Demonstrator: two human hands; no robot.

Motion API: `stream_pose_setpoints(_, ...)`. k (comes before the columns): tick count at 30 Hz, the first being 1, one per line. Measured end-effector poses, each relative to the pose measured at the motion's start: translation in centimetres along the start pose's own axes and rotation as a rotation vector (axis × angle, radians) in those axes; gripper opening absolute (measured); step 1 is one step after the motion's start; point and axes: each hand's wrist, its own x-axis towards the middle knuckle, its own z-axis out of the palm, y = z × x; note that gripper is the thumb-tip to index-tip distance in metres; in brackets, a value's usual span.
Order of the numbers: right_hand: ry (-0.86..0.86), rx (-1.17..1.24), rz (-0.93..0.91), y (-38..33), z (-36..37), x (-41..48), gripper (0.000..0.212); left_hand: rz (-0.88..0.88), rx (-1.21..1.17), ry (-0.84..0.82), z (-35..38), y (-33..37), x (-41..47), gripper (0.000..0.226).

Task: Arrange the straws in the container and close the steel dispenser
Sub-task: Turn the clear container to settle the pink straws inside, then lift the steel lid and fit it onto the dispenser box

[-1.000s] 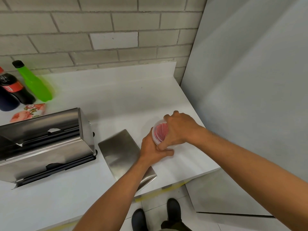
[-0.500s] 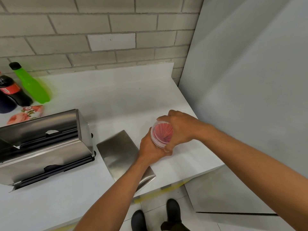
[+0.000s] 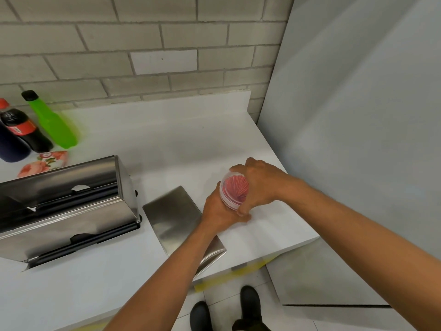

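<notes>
Both hands close around a clear round plastic container [image 3: 232, 195] of red straws [image 3: 236, 192] over the white bench [image 3: 167, 149]: the left hand [image 3: 220, 211] hides its lower body, the right hand [image 3: 259, 185] its far side. The open steel dispenser [image 3: 69, 206] is cut off at left, its flat steel lid [image 3: 174, 216] partly under the left forearm.

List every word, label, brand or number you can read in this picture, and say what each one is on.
No text can be read here.
Cola bottle: its red label has pale marks, too blurred to read.
Floral packet: a flower print and a small red mark, too small to read.
Green bottle, steel dispenser, straw container: no lettering visible.
</notes>
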Motion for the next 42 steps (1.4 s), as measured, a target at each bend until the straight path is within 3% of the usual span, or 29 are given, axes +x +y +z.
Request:
stream_pose_setpoints(4,0.056,-0.094,-0.020,-0.8,-0.3,-1.2,0.136,0.073,0.043,-0.054,-1.6,0.5,-1.1,0.119)
stream_pose_setpoints(7,0.203,-0.071,-0.105,-2.2,-0.3,-2.2,0.120,0.047,0.135,0.033,-3.3,0.1,-2.4,0.115)
stream_pose_setpoints(11,0.271,0.078,-0.255,-5.2,0.4,-3.3,0.087,0.011,0.190,0.193,-5.7,-0.7,-4.8,0.073)
stream_pose_setpoints(14,0.215,0.140,-0.321,-7.3,1.7,-3.9,0.077,0.007,0.220,0.278,-7.5,-1.5,-7.0,0.050)
stream_pose_setpoints(19,0.043,0.058,-0.272,-9.2,6.1,-3.6,0.094,-0.068,0.263,0.408,-8.9,-3.0,-10.7,0.037)
stream_pose_setpoints(30,0.088,0.116,-0.078,-12.0,15.0,-2.4,0.147,-0.150,0.339,0.444,-7.3,-5.3,-16.5,0.037)
stream_pose_setpoints(42,0.106,0.121,0.042,-13.4,16.6,-3.1,0.143,-0.189,0.311,0.391,-7.8,-6.0,-17.8,0.035)
